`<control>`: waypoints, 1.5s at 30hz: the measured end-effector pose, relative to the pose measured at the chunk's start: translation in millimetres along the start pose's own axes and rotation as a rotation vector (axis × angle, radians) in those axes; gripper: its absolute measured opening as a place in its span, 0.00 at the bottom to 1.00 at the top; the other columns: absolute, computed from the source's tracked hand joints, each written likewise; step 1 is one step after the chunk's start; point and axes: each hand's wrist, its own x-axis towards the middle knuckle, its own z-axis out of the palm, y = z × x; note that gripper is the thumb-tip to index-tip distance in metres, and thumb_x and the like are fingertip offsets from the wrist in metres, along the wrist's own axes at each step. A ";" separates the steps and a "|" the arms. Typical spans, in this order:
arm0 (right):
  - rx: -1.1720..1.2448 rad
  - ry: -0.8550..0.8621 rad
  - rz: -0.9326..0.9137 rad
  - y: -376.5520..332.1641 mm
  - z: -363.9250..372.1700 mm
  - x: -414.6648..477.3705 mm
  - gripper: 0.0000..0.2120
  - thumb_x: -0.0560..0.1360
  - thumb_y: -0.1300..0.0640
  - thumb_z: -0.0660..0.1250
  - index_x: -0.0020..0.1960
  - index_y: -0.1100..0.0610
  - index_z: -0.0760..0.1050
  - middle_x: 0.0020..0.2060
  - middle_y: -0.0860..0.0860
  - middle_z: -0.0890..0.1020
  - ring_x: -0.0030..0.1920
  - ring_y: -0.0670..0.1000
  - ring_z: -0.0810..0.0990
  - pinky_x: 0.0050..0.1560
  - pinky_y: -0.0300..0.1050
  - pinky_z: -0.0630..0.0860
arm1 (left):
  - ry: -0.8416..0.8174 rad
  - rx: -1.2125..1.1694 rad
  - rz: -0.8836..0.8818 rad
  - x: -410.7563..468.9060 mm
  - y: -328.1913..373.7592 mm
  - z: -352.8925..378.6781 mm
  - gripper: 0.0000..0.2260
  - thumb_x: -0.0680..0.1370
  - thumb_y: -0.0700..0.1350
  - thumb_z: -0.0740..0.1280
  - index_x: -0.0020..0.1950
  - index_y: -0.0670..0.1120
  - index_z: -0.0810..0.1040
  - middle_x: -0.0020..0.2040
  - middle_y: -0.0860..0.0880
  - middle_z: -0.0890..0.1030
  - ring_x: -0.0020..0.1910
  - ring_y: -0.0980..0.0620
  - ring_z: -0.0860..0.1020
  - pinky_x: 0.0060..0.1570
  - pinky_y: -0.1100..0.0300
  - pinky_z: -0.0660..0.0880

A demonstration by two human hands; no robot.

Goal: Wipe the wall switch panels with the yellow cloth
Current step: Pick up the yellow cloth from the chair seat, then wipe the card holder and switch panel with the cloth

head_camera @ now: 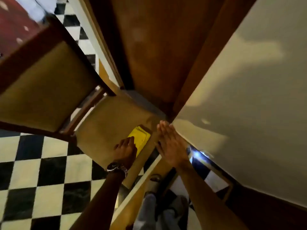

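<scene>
Below the head camera, a black-and-white checkered floor (33, 171) spreads under an upholstered wooden chair (46, 83), with a dark wooden door (149, 47) and a pale wall (249, 97) beyond. On the chair's tan seat (103, 130) lies the folded yellow cloth (141, 136); the left hand (126, 150), a wristwatch (116, 167) on its wrist, rests its fingertips on the cloth's near edge without closing around it. Beside it the right hand (171, 143) is flat and open, fingers together, holding nothing, close against the wall's lower edge.

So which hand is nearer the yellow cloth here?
The left. The left hand has its fingers on the yellow cloth lying on the chair seat; the right hand is open and flat beside the wall, apart from the cloth.
</scene>
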 end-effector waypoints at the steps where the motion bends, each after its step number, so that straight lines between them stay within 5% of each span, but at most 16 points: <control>1: 0.017 -0.063 -0.011 -6.3 27.7 7.3 0.31 0.85 0.47 0.47 0.81 0.65 0.51 0.81 0.62 0.56 0.82 0.60 0.52 0.82 0.58 0.51 | -0.043 -0.024 -0.079 9.1 -7.4 20.1 0.17 0.83 0.43 0.68 0.71 0.38 0.78 0.64 0.38 0.82 0.61 0.35 0.82 0.55 0.42 0.79; 4: 0.195 -0.320 0.032 -19.1 95.6 41.8 0.32 0.87 0.47 0.48 0.82 0.62 0.41 0.82 0.59 0.46 0.82 0.57 0.43 0.82 0.55 0.45 | -0.121 -0.018 -0.222 42.7 -30.5 59.4 0.26 0.86 0.49 0.65 0.81 0.39 0.65 0.78 0.38 0.71 0.76 0.37 0.71 0.68 0.41 0.73; 7: 0.439 -0.372 0.170 -32.3 149.6 78.2 0.37 0.85 0.46 0.57 0.82 0.62 0.43 0.82 0.59 0.49 0.82 0.58 0.47 0.80 0.52 0.50 | -0.226 0.008 -0.249 74.9 -58.1 97.0 0.35 0.85 0.54 0.66 0.85 0.40 0.56 0.83 0.39 0.61 0.81 0.38 0.62 0.76 0.41 0.67; 10: 0.601 -0.338 0.356 -49.4 168.6 97.9 0.39 0.82 0.48 0.66 0.81 0.63 0.49 0.79 0.62 0.58 0.78 0.63 0.57 0.77 0.56 0.59 | -0.250 -0.118 -0.328 81.4 -69.5 115.7 0.37 0.78 0.53 0.77 0.81 0.43 0.63 0.75 0.38 0.71 0.73 0.34 0.71 0.69 0.37 0.72; 15: 0.728 -0.428 0.596 -44.8 170.6 94.5 0.19 0.81 0.54 0.68 0.69 0.60 0.71 0.71 0.61 0.70 0.73 0.63 0.66 0.73 0.60 0.65 | -0.263 -0.275 -0.349 72.9 -54.9 118.5 0.27 0.77 0.48 0.78 0.74 0.49 0.76 0.63 0.40 0.84 0.62 0.38 0.82 0.58 0.48 0.77; 18: 1.061 -0.285 0.617 -10.7 145.9 66.5 0.21 0.77 0.61 0.74 0.68 0.62 0.75 0.69 0.61 0.75 0.70 0.58 0.73 0.71 0.53 0.71 | -0.287 -0.484 -0.316 70.1 -32.3 107.6 0.23 0.73 0.48 0.78 0.66 0.42 0.81 0.56 0.41 0.86 0.53 0.46 0.82 0.53 0.49 0.76; 21: 1.305 0.029 0.739 33.5 99.6 19.7 0.19 0.75 0.74 0.71 0.64 0.70 0.74 0.59 0.58 0.79 0.52 0.37 0.82 0.55 0.32 0.78 | -0.425 -0.545 -0.236 72.1 13.8 91.4 0.27 0.75 0.45 0.81 0.71 0.40 0.77 0.63 0.38 0.83 0.58 0.41 0.82 0.57 0.45 0.78; 25: 1.200 0.402 0.795 96.7 1.8 -52.7 0.16 0.75 0.74 0.71 0.62 0.67 0.75 0.57 0.60 0.83 0.59 0.58 0.82 0.63 0.62 0.78 | -0.533 -0.640 0.015 57.0 125.8 55.4 0.36 0.76 0.41 0.81 0.79 0.47 0.67 0.71 0.49 0.76 0.70 0.46 0.76 0.65 0.53 0.74; 29: 0.870 0.762 0.803 140.1 -115.0 -134.6 0.21 0.77 0.63 0.69 0.67 0.47 0.73 0.59 0.44 0.83 0.61 0.44 0.81 0.62 0.41 0.77 | -0.639 -0.763 0.204 25.2 247.4 -3.4 0.39 0.72 0.38 0.84 0.78 0.40 0.69 0.72 0.40 0.78 0.70 0.40 0.78 0.70 0.41 0.77; 31: 0.767 0.932 0.863 151.6 -174.0 -172.6 0.22 0.76 0.56 0.68 0.66 0.37 0.70 0.60 0.41 0.82 0.60 0.42 0.80 0.61 0.37 0.75 | -0.656 -0.784 0.325 4.4 305.0 -45.3 0.41 0.67 0.43 0.85 0.77 0.41 0.71 0.69 0.42 0.81 0.68 0.43 0.80 0.67 0.44 0.79; 34: 0.516 1.141 0.849 169.2 -240.1 -217.1 0.20 0.74 0.59 0.71 0.59 0.41 0.71 0.61 0.42 0.74 0.63 0.38 0.75 0.63 0.28 0.69 | -0.623 -0.763 0.556 -24.1 372.4 -99.4 0.36 0.65 0.50 0.81 0.71 0.44 0.77 0.64 0.46 0.85 0.64 0.46 0.83 0.64 0.44 0.81; 37: 0.302 1.218 0.802 182.0 -286.4 -249.6 0.13 0.74 0.65 0.70 0.53 0.52 0.72 0.64 0.52 0.69 0.66 0.29 0.67 0.66 0.23 0.63 | -0.543 -0.673 0.711 -44.6 417.0 -144.1 0.36 0.66 0.53 0.81 0.71 0.44 0.78 0.63 0.47 0.85 0.63 0.47 0.84 0.62 0.44 0.81; 40: 0.194 1.190 0.698 195.9 -316.2 -267.7 0.03 0.80 0.57 0.65 0.53 0.54 0.74 0.66 0.55 0.69 0.64 0.43 0.74 0.66 0.30 0.69 | -0.466 -0.556 0.843 -55.4 442.5 -176.9 0.37 0.69 0.56 0.82 0.74 0.46 0.76 0.66 0.48 0.84 0.64 0.48 0.83 0.64 0.47 0.80; 45: 0.102 1.143 0.766 213.2 -345.4 -286.0 0.19 0.75 0.31 0.67 0.63 0.25 0.66 0.61 0.33 0.77 0.61 0.41 0.80 0.62 0.51 0.81 | -0.388 -0.359 0.970 -65.2 474.9 -215.9 0.36 0.74 0.55 0.81 0.79 0.51 0.71 0.67 0.51 0.83 0.63 0.48 0.83 0.60 0.49 0.81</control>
